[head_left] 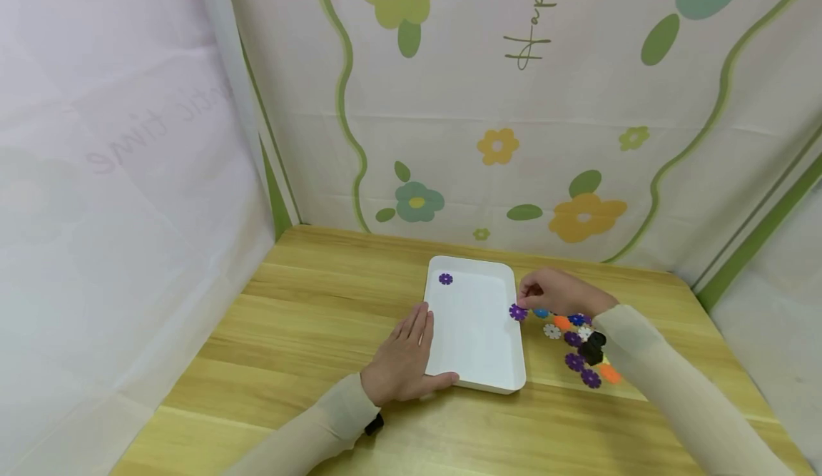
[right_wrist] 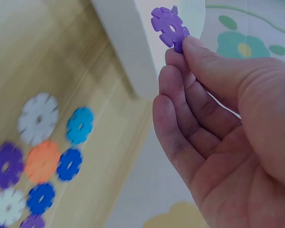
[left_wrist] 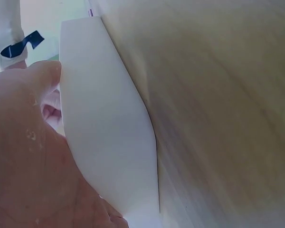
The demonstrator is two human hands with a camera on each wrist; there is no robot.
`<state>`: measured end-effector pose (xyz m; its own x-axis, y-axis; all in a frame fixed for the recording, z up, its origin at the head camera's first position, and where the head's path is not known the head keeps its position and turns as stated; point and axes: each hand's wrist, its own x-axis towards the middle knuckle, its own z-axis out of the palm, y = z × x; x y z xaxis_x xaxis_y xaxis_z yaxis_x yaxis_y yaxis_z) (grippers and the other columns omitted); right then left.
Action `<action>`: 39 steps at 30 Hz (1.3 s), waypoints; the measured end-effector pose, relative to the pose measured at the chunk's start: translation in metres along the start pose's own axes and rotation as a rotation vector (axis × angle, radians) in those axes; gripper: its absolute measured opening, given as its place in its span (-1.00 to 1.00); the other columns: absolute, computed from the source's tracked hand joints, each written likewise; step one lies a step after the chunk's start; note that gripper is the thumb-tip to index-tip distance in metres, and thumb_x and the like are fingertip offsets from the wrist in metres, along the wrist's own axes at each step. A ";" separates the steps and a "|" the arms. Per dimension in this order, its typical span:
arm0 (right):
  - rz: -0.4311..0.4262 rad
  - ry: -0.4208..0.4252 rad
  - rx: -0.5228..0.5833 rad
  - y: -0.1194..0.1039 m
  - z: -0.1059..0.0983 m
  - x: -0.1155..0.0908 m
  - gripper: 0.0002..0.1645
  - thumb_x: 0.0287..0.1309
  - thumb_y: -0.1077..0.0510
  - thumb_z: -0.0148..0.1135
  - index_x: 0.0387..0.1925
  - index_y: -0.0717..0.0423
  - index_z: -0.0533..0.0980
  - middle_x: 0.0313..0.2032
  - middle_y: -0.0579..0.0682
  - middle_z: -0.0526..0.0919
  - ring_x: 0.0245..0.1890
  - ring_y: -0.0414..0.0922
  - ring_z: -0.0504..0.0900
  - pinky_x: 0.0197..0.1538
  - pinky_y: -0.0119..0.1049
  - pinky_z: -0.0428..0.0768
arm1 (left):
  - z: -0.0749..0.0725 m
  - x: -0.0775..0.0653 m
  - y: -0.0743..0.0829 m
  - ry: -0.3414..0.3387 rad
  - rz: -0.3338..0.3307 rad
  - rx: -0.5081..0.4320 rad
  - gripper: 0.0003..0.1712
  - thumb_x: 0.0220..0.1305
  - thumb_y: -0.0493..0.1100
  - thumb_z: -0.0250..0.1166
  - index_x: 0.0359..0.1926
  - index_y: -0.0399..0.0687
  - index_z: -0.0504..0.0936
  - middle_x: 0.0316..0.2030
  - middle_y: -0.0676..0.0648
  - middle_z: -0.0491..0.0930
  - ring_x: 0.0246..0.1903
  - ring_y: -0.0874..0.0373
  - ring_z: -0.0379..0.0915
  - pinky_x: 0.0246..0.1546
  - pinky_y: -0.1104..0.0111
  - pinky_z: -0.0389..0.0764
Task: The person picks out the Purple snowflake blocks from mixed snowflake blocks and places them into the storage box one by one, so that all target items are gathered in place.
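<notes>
A white rectangular tray [head_left: 475,326] lies on the wooden table, with one purple snowflake disc [head_left: 446,279] in its far left corner. My left hand [head_left: 404,358] rests against the tray's near left corner, fingers straight along the left side and thumb at the front edge. Between thumb and index finger, my right hand [head_left: 555,292] pinches another purple snowflake disc [right_wrist: 170,26] by its edge, over the tray's right rim. In the right wrist view, the other fingers of that hand [right_wrist: 218,114] are bent and hold nothing.
Right of the tray lie several loose discs: a white disc [head_left: 551,331], an orange disc [right_wrist: 42,161], a light blue disc [right_wrist: 80,125], dark blue and purple ones. The right forearm partly covers them. A flower-printed cloth [head_left: 449,105] hangs behind the table [head_left: 308,305].
</notes>
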<state>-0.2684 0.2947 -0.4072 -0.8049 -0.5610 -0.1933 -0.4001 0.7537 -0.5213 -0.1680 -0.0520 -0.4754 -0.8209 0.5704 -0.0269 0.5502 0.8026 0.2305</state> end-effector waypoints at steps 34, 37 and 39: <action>0.170 0.211 0.182 -0.035 0.063 0.118 -0.85 0.40 0.16 0.38 -0.20 0.13 0.80 -0.24 0.01 0.83 -0.27 -0.16 0.62 -0.16 -0.35 0.61 | 0.003 0.002 0.001 -0.017 -0.018 0.059 0.32 0.40 0.63 -0.04 0.66 -0.37 -0.05 0.69 -0.36 -0.16 0.70 -0.19 -0.19 0.64 -0.01 0.19; 0.198 0.230 0.196 -0.035 0.067 0.124 -0.83 0.41 0.16 0.37 -0.21 0.14 0.81 -0.25 0.01 0.84 -0.28 -0.16 0.63 -0.17 -0.37 0.62 | 0.001 0.001 0.002 -0.018 -0.022 0.063 0.32 0.39 0.64 -0.05 0.66 -0.36 -0.05 0.69 -0.35 -0.15 0.70 -0.18 -0.19 0.64 -0.01 0.19; 0.222 0.238 0.208 -0.035 0.070 0.127 -0.82 0.42 0.15 0.36 -0.22 0.15 0.81 -0.27 0.01 0.84 -0.30 -0.17 0.63 -0.19 -0.39 0.62 | 0.001 0.000 0.002 -0.016 -0.023 0.063 0.32 0.39 0.64 -0.06 0.66 -0.35 -0.04 0.69 -0.35 -0.15 0.70 -0.18 -0.19 0.64 0.00 0.19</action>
<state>-0.3262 0.1728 -0.4718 -0.9509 -0.2785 -0.1351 -0.1268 0.7487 -0.6506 -0.1673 -0.0502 -0.4755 -0.8311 0.5541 -0.0474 0.5401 0.8246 0.1683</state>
